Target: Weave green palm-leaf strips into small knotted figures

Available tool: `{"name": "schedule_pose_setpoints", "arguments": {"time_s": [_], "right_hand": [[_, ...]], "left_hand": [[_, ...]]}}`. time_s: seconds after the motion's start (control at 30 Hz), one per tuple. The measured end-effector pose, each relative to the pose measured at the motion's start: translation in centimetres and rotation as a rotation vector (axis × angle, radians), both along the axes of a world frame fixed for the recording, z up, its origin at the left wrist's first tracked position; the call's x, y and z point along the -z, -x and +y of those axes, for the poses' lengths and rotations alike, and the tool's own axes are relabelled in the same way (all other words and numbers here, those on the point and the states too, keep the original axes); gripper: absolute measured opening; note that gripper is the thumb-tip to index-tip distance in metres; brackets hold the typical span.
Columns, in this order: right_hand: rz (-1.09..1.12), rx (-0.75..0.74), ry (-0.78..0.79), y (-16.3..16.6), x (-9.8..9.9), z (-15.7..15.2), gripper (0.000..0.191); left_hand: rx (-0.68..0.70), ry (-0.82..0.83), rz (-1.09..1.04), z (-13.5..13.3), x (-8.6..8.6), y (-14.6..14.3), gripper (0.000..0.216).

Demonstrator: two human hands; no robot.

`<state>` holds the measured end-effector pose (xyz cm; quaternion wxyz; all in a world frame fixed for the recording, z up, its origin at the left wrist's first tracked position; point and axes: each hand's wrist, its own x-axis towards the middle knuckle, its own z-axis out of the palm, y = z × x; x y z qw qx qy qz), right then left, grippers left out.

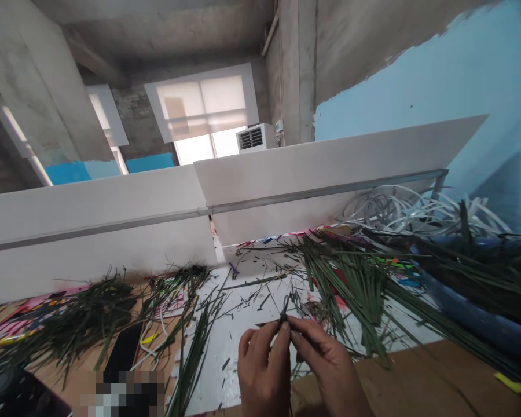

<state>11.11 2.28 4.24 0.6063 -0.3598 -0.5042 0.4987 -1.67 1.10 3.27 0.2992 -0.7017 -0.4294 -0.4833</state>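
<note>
Left hand (265,360), right hand (327,360) pinch base of dark green loop (284,310) projecting beyond them.

Both hands (267,360) on a dark looped strip (283,316) (green blades (364,298) nearby).

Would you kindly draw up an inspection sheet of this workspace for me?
Surface: white work surface littered with green scraps; cardboard along the near edge.
Work in hand: small dark green piece with a loop, at the fingertips.
Clutter: green strips right, tangled green bunch left, more strips in a blue basin.
Hands: left hand pinches the piece; right hand meets it there, exact grip unclear.
Cables: white cable looped beside a dark phone-like slab.
Surroundings: white panels ahead, blue wall right, air conditioner beyond.
</note>
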Motion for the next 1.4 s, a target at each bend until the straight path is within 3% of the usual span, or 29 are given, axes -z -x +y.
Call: {"name": "schedule_pose_setpoints", "arguments": {"time_s": [0.13,0.4,0.57,0.8,1.07,1.27,1.4], "right_hand": [[0.075,-0.039,0.069,-0.4,-0.2,0.5,0.046],[-0.135,0.038,-0.092,-0.8,-0.4,1.5,0.033],[-0.200,0.035,-0.161,-0.8,-0.6,1.9,0.025],[-0.124,-0.072,-0.053,-0.4,-0.6,3.0,0.024],[0.006,-0.203,0.078,-0.4,-2.5,4.0,0.027],[0.027,-0.311,0.082,-0.9,-5.6,4.1,0.026],[0.021,-0.316,0.077,-1.1,-6.7,3.9,0.027]], "left_hand": [[-0.006,0.099,-0.031,-0.2,0.5,-1.2,0.034],[0.053,0.260,-0.133,-0.7,0.2,-1.6,0.050],[0.106,0.461,-0.315,-1.0,-1.4,-0.7,0.043],[0.319,0.787,-0.713,-0.1,-4.0,1.1,0.024],[0.492,0.833,-0.893,1.4,-5.1,1.6,0.022],[0.480,0.741,-0.801,1.9,-8.0,2.2,0.016],[0.523,0.785,-0.806,1.9,-8.4,2.1,0.019]]}}
